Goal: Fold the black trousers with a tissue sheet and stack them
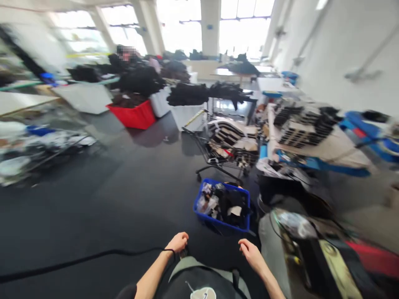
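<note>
My left hand is held low in front of my body, its fingers curled closed with no object visible in them. A black cable runs from the left edge of the view to my left wrist. On the other side, my right hand hangs with loosely bent fingers, a little apart, holding nothing. Ahead of both hands, nearest to the right one, a blue plastic crate stands on the floor. Dark cloth scraps and crumpled clear plastic lie inside it. Neither hand touches the crate.
Behind the crate stands a cart loaded with striped fabric pieces. A sewing machine table is close on my right. White and red bins heaped with dark cloth stand farther off, near another person. Dark floor stretches ahead left.
</note>
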`<state>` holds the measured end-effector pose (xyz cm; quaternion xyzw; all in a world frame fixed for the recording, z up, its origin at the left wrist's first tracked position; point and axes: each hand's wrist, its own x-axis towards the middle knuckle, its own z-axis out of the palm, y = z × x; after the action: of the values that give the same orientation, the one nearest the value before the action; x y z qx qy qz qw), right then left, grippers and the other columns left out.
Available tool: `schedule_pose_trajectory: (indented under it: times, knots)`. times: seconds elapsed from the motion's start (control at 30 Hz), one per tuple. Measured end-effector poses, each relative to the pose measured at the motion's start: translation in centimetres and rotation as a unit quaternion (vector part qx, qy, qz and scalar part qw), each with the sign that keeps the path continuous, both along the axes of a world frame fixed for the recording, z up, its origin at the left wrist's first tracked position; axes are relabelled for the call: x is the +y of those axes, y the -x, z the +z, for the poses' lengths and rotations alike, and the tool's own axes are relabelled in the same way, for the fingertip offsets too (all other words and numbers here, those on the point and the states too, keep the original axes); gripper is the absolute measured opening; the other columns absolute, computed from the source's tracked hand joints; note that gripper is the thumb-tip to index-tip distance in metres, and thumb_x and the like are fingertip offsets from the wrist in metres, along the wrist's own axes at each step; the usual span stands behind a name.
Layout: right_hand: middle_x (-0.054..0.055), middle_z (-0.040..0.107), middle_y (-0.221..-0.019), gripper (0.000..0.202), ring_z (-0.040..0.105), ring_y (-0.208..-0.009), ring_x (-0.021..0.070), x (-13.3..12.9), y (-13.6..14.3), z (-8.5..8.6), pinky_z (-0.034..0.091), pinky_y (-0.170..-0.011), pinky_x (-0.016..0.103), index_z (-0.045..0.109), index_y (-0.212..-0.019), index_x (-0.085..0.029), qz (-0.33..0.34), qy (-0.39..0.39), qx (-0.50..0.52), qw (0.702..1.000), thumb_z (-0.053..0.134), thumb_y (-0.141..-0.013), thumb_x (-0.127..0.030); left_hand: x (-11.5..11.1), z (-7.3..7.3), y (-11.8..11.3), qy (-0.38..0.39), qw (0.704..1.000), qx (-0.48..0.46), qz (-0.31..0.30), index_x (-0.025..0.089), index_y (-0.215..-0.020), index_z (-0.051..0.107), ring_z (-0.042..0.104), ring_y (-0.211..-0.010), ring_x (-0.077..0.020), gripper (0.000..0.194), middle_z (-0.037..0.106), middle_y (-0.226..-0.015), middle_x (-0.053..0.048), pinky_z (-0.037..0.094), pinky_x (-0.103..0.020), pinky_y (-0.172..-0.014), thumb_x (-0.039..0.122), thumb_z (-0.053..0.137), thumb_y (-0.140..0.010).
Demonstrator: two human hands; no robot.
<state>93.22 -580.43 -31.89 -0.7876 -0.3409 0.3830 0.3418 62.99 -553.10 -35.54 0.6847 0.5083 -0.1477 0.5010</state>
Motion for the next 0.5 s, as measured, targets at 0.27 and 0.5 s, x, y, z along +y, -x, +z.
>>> schedule_pose_trajectory:
  times: [0.27, 0.5]
  knots:
    - [0.005, 0.07, -0.08, 0.037, 0.064, -0.074, 0.0193, 25.7, 15.2, -1.8, 0.047, -0.071, 0.029, 0.069, -0.094, -0.02, 0.254, 0.002, -0.048, 0.966, 0.038, -0.088, -0.04, 8.3, -1.1, 24.9, 0.002, 0.951, 0.035, 0.307, 0.02, -0.076, 0.055, 0.05, -0.049, -0.0086, 0.015, 0.054, -0.061, 0.005, 0.039, -0.019, -0.053, 0.006, 0.049, -0.078]
    - [0.005, 0.074, -0.08, 0.021, 0.07, -0.081, 0.0284, 41.2, 25.7, -0.4, 0.05, -0.078, 0.039, 0.066, -0.08, -0.029, 0.403, 0.004, -0.042, 0.914, 0.048, -0.078, -0.038, 14.5, -1.2, 34.5, -0.007, 0.881, -0.023, 0.472, 0.021, -0.083, 0.061, 0.059, -0.059, -0.0111, 0.011, 0.063, -0.075, -0.001, 0.039, -0.019, -0.051, 0.017, 0.053, -0.075]
